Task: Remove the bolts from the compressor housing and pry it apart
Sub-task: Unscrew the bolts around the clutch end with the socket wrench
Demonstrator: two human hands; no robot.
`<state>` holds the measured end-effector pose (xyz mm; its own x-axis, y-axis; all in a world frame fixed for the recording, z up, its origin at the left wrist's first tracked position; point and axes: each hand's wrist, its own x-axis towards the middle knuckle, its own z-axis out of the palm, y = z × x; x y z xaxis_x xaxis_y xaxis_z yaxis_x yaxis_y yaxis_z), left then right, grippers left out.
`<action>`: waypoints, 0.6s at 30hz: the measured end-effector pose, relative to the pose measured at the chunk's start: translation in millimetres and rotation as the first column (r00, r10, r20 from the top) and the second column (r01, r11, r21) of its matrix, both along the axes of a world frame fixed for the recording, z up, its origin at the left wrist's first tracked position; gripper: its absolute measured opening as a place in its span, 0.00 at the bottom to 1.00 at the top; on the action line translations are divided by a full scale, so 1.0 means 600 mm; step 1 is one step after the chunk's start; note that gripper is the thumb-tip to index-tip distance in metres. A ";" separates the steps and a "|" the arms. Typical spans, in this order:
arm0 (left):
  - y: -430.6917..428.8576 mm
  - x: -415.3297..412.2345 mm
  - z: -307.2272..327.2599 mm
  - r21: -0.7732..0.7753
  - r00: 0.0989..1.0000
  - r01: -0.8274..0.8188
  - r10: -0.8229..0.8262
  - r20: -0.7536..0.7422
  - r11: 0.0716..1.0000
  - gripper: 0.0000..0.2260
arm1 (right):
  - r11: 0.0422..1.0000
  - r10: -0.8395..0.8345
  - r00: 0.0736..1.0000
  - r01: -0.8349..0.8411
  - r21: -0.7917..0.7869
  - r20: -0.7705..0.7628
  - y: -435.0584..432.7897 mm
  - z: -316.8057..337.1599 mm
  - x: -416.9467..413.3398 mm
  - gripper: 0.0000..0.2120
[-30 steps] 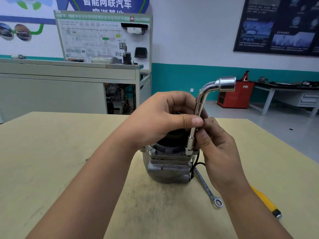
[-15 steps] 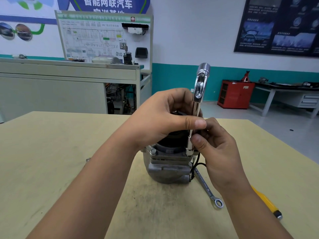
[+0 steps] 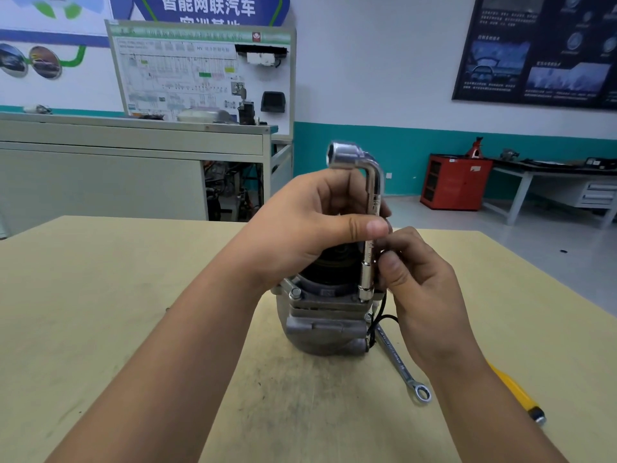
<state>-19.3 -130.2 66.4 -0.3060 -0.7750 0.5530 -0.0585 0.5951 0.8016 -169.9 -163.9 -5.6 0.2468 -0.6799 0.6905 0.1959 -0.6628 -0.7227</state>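
Metal, cast by the look of it, makes up the compressor housing (image 3: 324, 329), which stands upright near the middle of the table (image 3: 100, 295). I judge it heavy and stiff enough to sit firm under a turning load, though its rounded base could rock. The flange and the flat ribs below it look the surest places to take hold, not the dark pulley end on top. An L-shaped socket wrench (image 3: 372, 208) stands upright with its lower socket over a bolt on the right of the flange and its short arm pointing left. The left hand (image 3: 307, 228) curls round the shaft with the thumb pressed across its front, and the right hand (image 3: 424, 285) pinches the shaft lower down. A second bolt (image 3: 295, 293) shows on the left of the flange. The bolt under the socket is hidden, so how far out it sits cannot be told. The left hand covers most of the housing's top, and the far side is out of sight. A ring spanner (image 3: 400, 365) lies just beside the housing. A yellow-handled tool (image 3: 516, 392), possibly a screwdriver, is partly covered by the right forearm.
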 end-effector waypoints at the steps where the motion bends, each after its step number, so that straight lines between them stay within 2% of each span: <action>1: 0.001 -0.001 0.000 -0.006 1.000 -0.020 0.020 0.000 1.000 0.11 | 1.000 -0.004 1.000 0.004 0.008 -0.008 0.000 0.000 0.000 0.08; 7: 0.004 -0.005 0.003 -0.033 0.997 -0.080 0.080 0.007 0.996 0.19 | 1.000 -0.020 1.000 0.021 0.014 -0.005 0.002 -0.001 0.001 0.10; 9: 0.003 -0.004 0.002 -0.029 0.997 -0.074 0.075 0.018 0.997 0.16 | 1.000 -0.023 1.000 0.024 0.016 -0.009 0.001 -0.001 0.000 0.09; 13: 0.000 -0.003 0.000 -0.019 0.999 -0.012 0.013 0.038 1.000 0.05 | 1.000 -0.020 1.000 0.020 0.016 -0.016 -0.001 0.000 0.000 0.11; 18: 0.000 0.001 -0.001 0.036 0.996 0.092 -0.092 0.012 0.995 0.10 | 0.999 0.025 1.000 -0.025 0.047 0.012 0.002 0.001 0.002 0.12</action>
<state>-18.9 -130.1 65.9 -0.3841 -0.7624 0.5208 -0.0160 0.5695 0.8218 -168.8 -162.8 -5.3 0.2561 -0.7055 0.6608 0.2204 -0.6230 -0.7506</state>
